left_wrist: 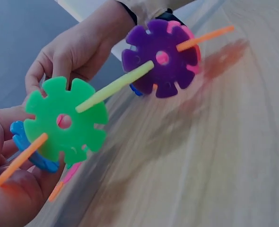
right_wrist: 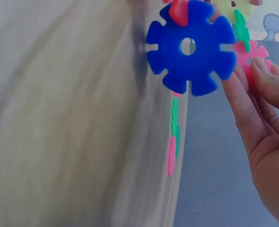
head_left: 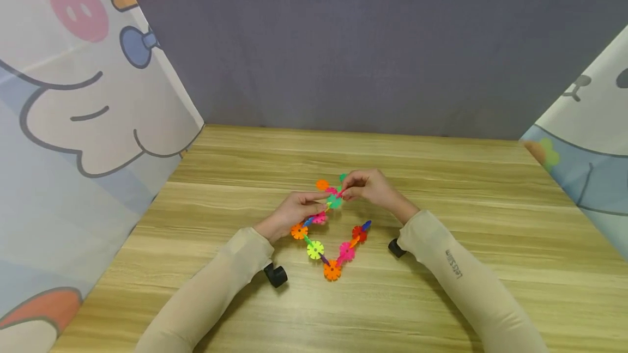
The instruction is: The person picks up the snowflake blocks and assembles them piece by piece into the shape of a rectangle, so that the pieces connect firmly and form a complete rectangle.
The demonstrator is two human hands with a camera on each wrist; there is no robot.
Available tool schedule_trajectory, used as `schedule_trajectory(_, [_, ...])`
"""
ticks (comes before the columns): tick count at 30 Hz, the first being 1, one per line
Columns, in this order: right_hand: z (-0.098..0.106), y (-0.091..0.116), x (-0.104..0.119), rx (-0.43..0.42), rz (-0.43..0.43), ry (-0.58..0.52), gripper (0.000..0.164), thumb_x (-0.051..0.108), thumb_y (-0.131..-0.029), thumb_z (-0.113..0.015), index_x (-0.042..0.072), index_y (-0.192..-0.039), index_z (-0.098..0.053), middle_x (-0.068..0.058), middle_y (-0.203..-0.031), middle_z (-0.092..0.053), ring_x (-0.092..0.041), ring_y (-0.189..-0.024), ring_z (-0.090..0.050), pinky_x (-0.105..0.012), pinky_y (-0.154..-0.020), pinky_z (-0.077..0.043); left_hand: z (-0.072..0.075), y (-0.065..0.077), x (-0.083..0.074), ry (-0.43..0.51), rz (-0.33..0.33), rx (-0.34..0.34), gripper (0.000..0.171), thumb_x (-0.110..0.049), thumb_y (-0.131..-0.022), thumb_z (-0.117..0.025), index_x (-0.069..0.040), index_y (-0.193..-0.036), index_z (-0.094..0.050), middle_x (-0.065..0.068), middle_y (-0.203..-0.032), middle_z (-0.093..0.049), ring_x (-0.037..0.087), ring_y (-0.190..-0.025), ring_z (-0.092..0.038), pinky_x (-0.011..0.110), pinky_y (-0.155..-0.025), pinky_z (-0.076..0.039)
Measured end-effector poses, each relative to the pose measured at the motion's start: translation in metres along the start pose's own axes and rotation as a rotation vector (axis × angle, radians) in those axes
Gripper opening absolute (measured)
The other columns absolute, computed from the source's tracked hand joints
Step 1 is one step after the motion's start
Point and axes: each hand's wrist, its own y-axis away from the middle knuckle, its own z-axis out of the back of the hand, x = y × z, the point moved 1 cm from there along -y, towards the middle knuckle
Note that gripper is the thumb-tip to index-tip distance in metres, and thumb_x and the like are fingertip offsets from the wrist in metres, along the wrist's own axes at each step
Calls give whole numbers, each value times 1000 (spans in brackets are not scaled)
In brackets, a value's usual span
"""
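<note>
Slotted plastic snowflake discs are joined edge to edge in a long bent chain above the tabletop. My left hand [head_left: 294, 210] holds the chain near its upper end, by a teal-green disc [head_left: 334, 201]. Between thumb and fingers, my right hand [head_left: 370, 187] pinches a pink disc [right_wrist: 248, 57] at that green disc; whether the two are slotted together I cannot tell. The chain runs down past a yellow disc [head_left: 315, 250] to an orange disc [head_left: 332, 271], then up to a blue disc [right_wrist: 201, 71] at its other end. A purple disc [left_wrist: 144, 45] shows in the left wrist view.
Loose discs lie beyond the hands, among them an orange disc [head_left: 322, 184] and a green disc [head_left: 343, 177]. The wooden table [head_left: 441, 178] meets a grey partition [head_left: 363, 59] at the back. Cartoon-printed curtains [head_left: 98, 108] hang at both sides.
</note>
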Motion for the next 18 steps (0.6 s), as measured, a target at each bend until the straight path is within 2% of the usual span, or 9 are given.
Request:
schedule_trajectory(2, [-2, 0, 2, -1, 2, 17, 6, -11, -89, -67, -10, -94, -69, -17, -88, -70, -22, -80, -71, -45, -74, -60, 2, 1, 1, -15, -4, -4, 40, -2, -100, -56, 5, -139, -53, 22, -121, -66, 18, -96, -68, 30, -87, -56])
schedule_trajectory(8, [-4, -1, 4, 4, 0, -4, 5, -12, -89, -66, -10, -93, -68, -18, -88, -70, -21, -80, -71, -43, -74, -61, 5, 2, 4, 36, 4, -2, 41, -5, -99, -58, 2, -140, -54, 17, -121, -67, 22, -105, -65, 33, -88, -56])
schedule_trajectory(11, [-3, -3, 3, 9, -4, -15, 5, -12, -90, -65, -12, -94, -68, -19, -88, -70, -21, -80, -71, -42, -74, -61, 6, 2, 5, 49, 19, -7, 42, -9, -99, -60, 0, -140, -55, 16, -122, -67, 25, -104, -67, 34, -85, -57])
schedule_trajectory(15, [-3, -5, 4, 10, -13, -25, 5, -10, -90, -67, -12, -94, -69, -20, -89, -71, -21, -80, -71, -46, -76, -60, 8, 2, 6, 47, 34, -9, 44, -13, -99, -61, -3, -141, -54, 16, -122, -66, 26, -100, -69, 33, -80, -57])
schedule_trajectory(18, [-3, -6, 6, 9, -36, -26, 6, -8, -90, -68, -11, -94, -70, -19, -89, -72, -22, -81, -71, -49, -77, -59, 9, 2, 6, 41, 31, 1, 47, -15, -100, -60, -4, -144, -51, 15, -124, -65, 21, -95, -69, 30, -76, -57])
